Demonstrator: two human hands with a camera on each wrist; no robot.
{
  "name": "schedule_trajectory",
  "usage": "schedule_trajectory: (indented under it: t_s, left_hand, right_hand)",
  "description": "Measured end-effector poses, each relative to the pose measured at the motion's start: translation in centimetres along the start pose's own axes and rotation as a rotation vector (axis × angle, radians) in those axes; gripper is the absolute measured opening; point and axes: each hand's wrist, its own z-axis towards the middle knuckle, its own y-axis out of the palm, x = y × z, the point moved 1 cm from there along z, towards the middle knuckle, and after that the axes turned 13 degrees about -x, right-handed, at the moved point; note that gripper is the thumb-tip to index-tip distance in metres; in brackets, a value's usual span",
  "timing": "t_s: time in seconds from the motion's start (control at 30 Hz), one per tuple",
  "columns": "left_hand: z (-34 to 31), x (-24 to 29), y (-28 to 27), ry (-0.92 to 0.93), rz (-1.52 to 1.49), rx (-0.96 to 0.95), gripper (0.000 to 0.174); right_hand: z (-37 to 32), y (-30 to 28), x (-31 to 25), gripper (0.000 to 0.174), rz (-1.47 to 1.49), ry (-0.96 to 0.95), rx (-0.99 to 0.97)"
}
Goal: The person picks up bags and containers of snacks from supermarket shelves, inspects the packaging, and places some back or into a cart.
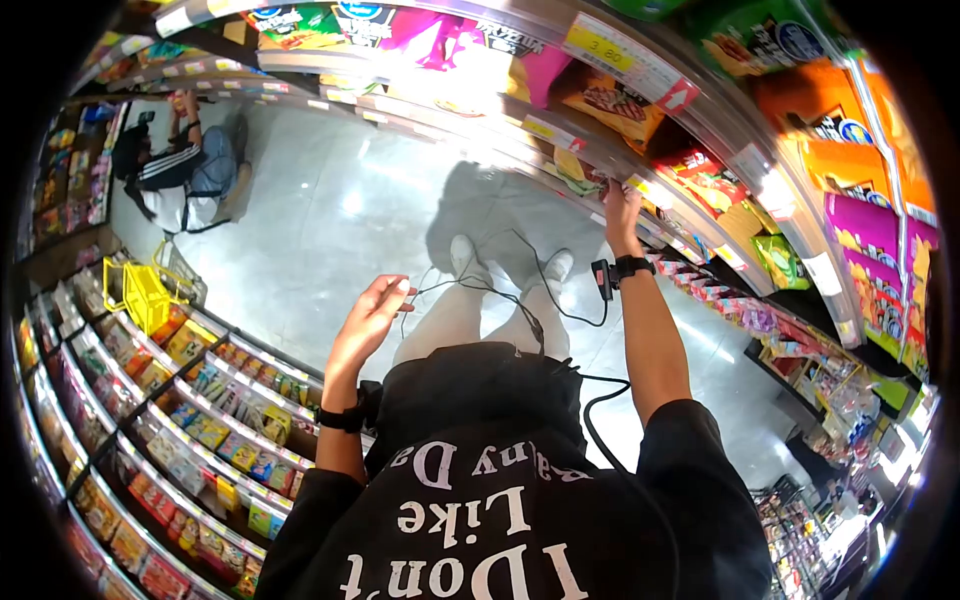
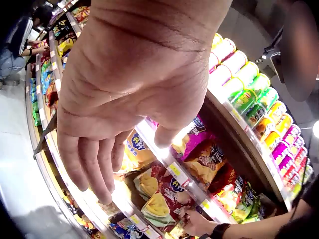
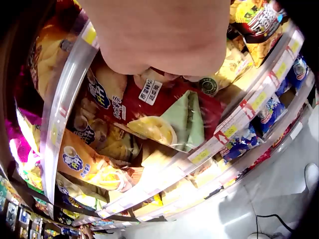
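My right hand (image 1: 622, 215) reaches into the shelf on the right and grips the edge of a red snack bag (image 3: 149, 112). The bag has a blue-and-white logo and a picture of yellow filling and green wrapping. From the left wrist view, the fingers of the right hand (image 2: 197, 222) are at the bag's near end. The heel of the hand hides those fingers in the right wrist view. My left hand (image 1: 372, 318) hangs in front of my body, its fingers loosely bent and holding nothing. Behind it in the left wrist view are shelves of bagged snacks.
An orange snack bag (image 3: 82, 162) lies beside the red one, behind a clear shelf edge with price labels (image 3: 229, 130). Colourful canisters (image 2: 254, 94) line an upper shelf. A person (image 1: 190, 165) crouches down the aisle near a yellow basket (image 1: 145, 297). Black cables (image 1: 520, 300) hang before my legs.
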Motion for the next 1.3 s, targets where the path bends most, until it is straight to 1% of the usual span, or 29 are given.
schedule_trajectory:
  t_s: [0.03,0.07,0.1,0.13,0.17,0.2,0.23,0.27,0.33,0.37,0.47,0.53,0.57,0.6,0.67,0.7,0.77,0.8,0.83,0.87,0.93,0.97,1.03,1.07,1.13,1.17,1.2,1.27,1.3]
  left_hand:
    - [0.6,0.1,-0.1,0.007,-0.008,-0.024,0.047]
    - [1.0,0.2,-0.1,0.012,-0.017,-0.049,0.048]
    - [1.4,0.4,0.1,0.016,-0.007,-0.061,0.048]
    - [1.7,0.7,0.3,0.009,-0.026,-0.073,0.042]
    - [2.0,0.9,0.4,0.001,-0.044,-0.084,0.037]
    - [2.2,1.1,0.5,0.003,-0.036,-0.093,0.037]
    - [2.5,1.3,0.6,0.006,-0.038,-0.117,0.037]
    - [2.7,1.5,0.8,0.009,-0.041,-0.141,0.037]
    - [2.7,2.5,1.3,0.032,-0.027,-0.163,0.036]
    - [2.8,2.9,1.5,0.052,-0.021,-0.177,0.036]
    - [3.5,3.0,1.4,0.120,0.057,-0.251,0.041]
    - [3.8,3.4,1.7,0.136,0.065,-0.269,0.041]
    - [4.1,3.6,1.8,0.149,0.072,-0.284,0.040]
    - [4.4,3.7,1.9,0.152,0.074,-0.286,0.040]
    - [5.1,3.9,2.3,0.159,0.139,-0.340,0.040]
    - [4.4,5.2,2.8,0.137,0.173,-0.362,0.043]
    - [4.8,5.0,3.5,0.151,0.203,-0.384,0.046]
    - [4.9,5.0,3.9,0.160,0.231,-0.404,0.049]
    - [4.4,6.0,4.3,0.116,0.295,-0.402,0.059]
    - [4.3,6.0,4.5,0.120,0.296,-0.401,0.059]
    - [4.2,5.8,4.6,0.141,0.245,-0.408,0.065]
    - [4.1,5.9,4.7,0.147,0.245,-0.404,0.065]
    - [3.8,6.1,4.6,0.262,0.330,-0.343,0.071]
    - [3.5,6.5,4.5,0.265,0.331,-0.338,0.071]
    - [2.2,8.1,4.4,0.412,0.248,-0.390,0.071]
    - [1.7,8.4,4.0,0.416,0.248,-0.385,0.071]
    - [1.1,8.7,3.5,0.450,0.241,-0.400,0.075]
    - [0.0,8.9,2.7,0.485,0.230,-0.410,0.080]
    - [-0.6,9.1,2.3,0.560,0.164,-0.497,0.077]
  right_hand:
    - [-0.4,-0.5,0.4,0.023,0.215,-0.075,-0.065]
    - [-0.9,-1.0,0.7,0.027,0.428,-0.154,-0.130]
    - [-1.8,-0.9,0.2,0.030,0.479,-0.179,-0.041]
    - [-2.8,-1.6,0.1,0.030,0.480,-0.183,-0.027]
    - [-4.0,-2.4,0.0,0.027,0.503,-0.053,-0.001]
    - [-5.1,-3.2,0.3,0.025,0.526,0.078,0.023]
    - [-6.3,-4.1,1.4,0.018,0.548,0.181,-0.022]
    - [-7.3,-4.3,2.5,0.016,0.481,0.188,-0.016]
    - [-10.4,-5.2,2.1,0.016,0.361,0.345,-0.068]
    - [-11.9,-5.3,1.7,0.016,0.315,0.341,-0.081]
    - [-15.5,-5.9,1.2,0.017,0.232,0.129,-0.245]
    - [-16.8,-5.8,-0.1,0.016,0.074,-0.056,-0.367]
    - [-17.9,-5.9,-0.6,0.014,0.008,0.040,-0.389]
    - [-18.5,-5.7,-1.9,0.016,-0.226,-0.105,-0.363]
    - [-19.8,-4.9,-6.7,0.017,-0.360,-0.126,-0.353]
    - [-20.0,-4.7,-8.2,0.017,-0.361,-0.128,-0.350]
    - [-20.2,-4.5,-10.9,0.015,-0.329,-0.100,-0.431]
    - [-20.4,-4.4,-13.0,0.015,-0.329,-0.105,-0.426]
    - [-20.7,-4.4,-15.5,0.016,-0.403,-0.120,-0.444]
    - [-21.0,-4.4,-17.6,0.018,-0.477,-0.135,-0.462]
    - [-21.9,-4.2,-20.3,0.014,-0.413,-0.157,-0.474]
    - [-22.2,-4.1,-21.2,0.013,-0.380,-0.237,-0.450]
    - [-22.8,-3.7,-23.3,0.011,-0.257,-0.374,-0.436]
    - [-23.2,-3.7,-24.4,0.011,-0.256,-0.380,-0.437]
    - [-23.9,-3.7,-26.5,0.010,-0.121,-0.463,-0.414]
    - [-24.3,-3.6,-27.3,0.010,-0.039,-0.540,-0.390]
    - [-24.8,-3.8,-27.5,0.009,0.064,-0.424,-0.425]
    - [-25.2,-3.8,-28.4,0.009,0.279,-0.448,-0.461]
    - [-25.1,-3.8,-28.3,0.009,0.359,-0.475,-0.476]
